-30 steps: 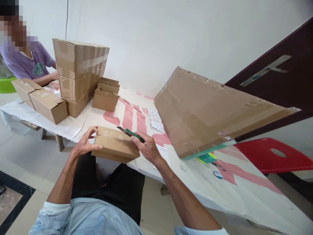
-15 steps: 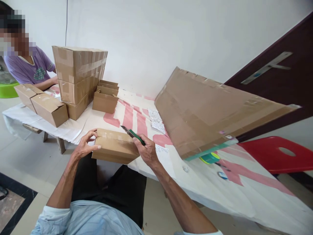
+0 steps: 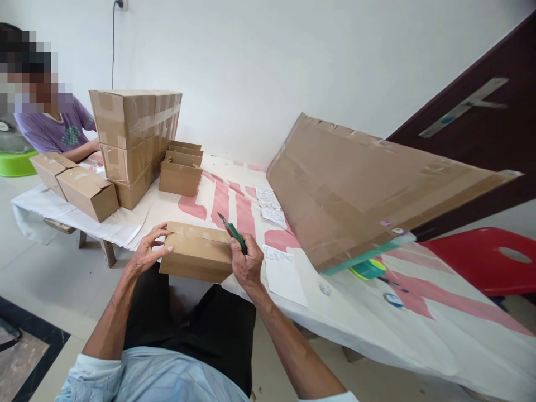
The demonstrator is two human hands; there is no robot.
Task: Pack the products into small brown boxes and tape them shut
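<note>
A closed cardboard box (image 3: 196, 254) lies at the table's front edge, partly over my lap. My left hand (image 3: 151, 248) grips its left end, thumb on the near side and fingers at the top corner. In my right hand (image 3: 248, 259) is a utility knife (image 3: 233, 234) with a green handle, its blade pointing up and away to the left. That hand rests against the box's right end, which it partly hides.
Stacked taped boxes (image 3: 138, 128) stand at the back left, with two boxes (image 3: 86, 187) and open boxes (image 3: 180, 176) around them. A large cardboard sheet (image 3: 368, 190) leans at the right, near a tape roll (image 3: 368, 269). A person (image 3: 58, 128) sits at the far left.
My right hand has turned the knife more upright and shifted slightly, uncovering more of the white paper beside it. The box and my left hand stay nearly in place; the view has shifted a little.
</note>
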